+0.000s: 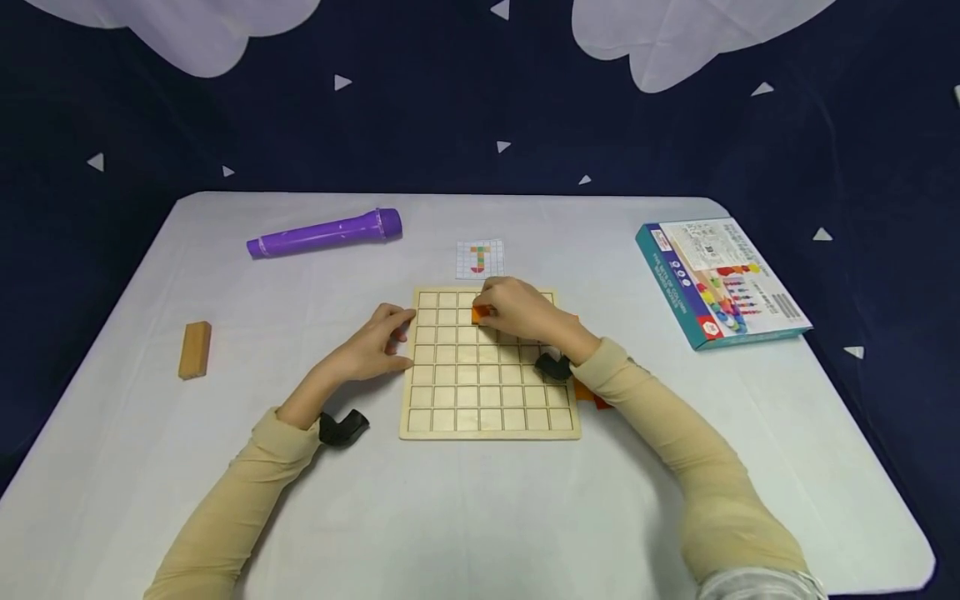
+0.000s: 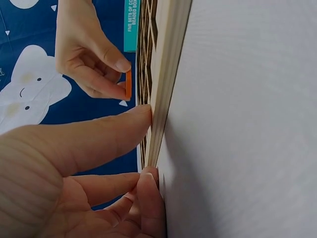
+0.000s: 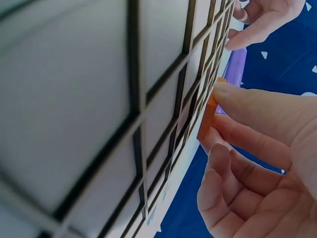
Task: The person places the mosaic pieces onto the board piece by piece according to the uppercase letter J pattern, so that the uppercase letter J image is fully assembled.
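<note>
A pale wooden grid board [image 1: 477, 398] lies flat on the white table. My right hand [image 1: 521, 310] is over its upper part and pinches a thin orange tile [image 3: 207, 119] between thumb and fingers. In the left wrist view, the same tile [image 2: 129, 84] appears edge-on. A further bit of orange shows past the thumb in the right wrist view; whether it is a separate tile I cannot tell. With thumb and fingertips spread, my left hand [image 1: 372, 344] touches the board's left edge. Behind the board lies a small card [image 1: 491, 260] printed with a coloured J-shaped pattern.
Orange and red pieces [image 1: 584, 392] lie at the board's right edge, partly hidden by the right forearm. A purple microphone-like tube [image 1: 322, 235] is at the back left, a wooden block [image 1: 195, 350] at the far left. On the right lies a teal-edged box [image 1: 723, 283].
</note>
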Motion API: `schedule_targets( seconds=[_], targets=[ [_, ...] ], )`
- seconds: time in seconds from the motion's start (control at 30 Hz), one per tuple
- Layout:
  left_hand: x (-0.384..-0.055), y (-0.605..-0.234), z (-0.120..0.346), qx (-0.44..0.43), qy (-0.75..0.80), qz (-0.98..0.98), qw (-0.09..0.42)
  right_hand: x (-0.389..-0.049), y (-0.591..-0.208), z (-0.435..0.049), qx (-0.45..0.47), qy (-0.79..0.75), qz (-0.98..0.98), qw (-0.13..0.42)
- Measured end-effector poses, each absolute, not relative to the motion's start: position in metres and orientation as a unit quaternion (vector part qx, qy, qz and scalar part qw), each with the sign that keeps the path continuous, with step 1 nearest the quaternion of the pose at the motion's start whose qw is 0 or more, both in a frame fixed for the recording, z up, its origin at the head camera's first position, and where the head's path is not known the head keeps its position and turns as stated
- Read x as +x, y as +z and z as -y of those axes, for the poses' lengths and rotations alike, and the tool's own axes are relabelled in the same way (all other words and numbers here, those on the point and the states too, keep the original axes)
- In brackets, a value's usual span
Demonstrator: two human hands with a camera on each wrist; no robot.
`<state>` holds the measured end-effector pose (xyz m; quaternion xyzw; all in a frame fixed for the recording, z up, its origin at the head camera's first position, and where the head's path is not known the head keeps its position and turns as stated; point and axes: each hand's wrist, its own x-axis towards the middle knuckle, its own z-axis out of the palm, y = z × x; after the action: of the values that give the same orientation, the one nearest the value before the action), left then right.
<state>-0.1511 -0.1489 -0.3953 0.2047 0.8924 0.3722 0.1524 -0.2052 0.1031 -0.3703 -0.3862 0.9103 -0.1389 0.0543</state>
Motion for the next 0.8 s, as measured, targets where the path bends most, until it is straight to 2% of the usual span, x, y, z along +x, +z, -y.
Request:
schedule_targets(
  seconds=[0.43,0.67,0.8],
  targets=[
    [-0.152,-0.397,0.150,0.202,0.373,-0.892,0.157,-0.210,-0.374,-0.092,-0.391,-0.140,-0.907,0.063],
    [-0.151,-0.398,0.152,0.224,0.384,-0.886,0.133,-0.212,-0.376,-0.089,-0.393,-0.143,-0.906,0.070],
    [-0.151,-0.399,0.152,0.215,0.384,-0.887,0.140,-0.213,-0.376,-0.088,-0.398,-0.144,-0.903,0.070]
  ],
)
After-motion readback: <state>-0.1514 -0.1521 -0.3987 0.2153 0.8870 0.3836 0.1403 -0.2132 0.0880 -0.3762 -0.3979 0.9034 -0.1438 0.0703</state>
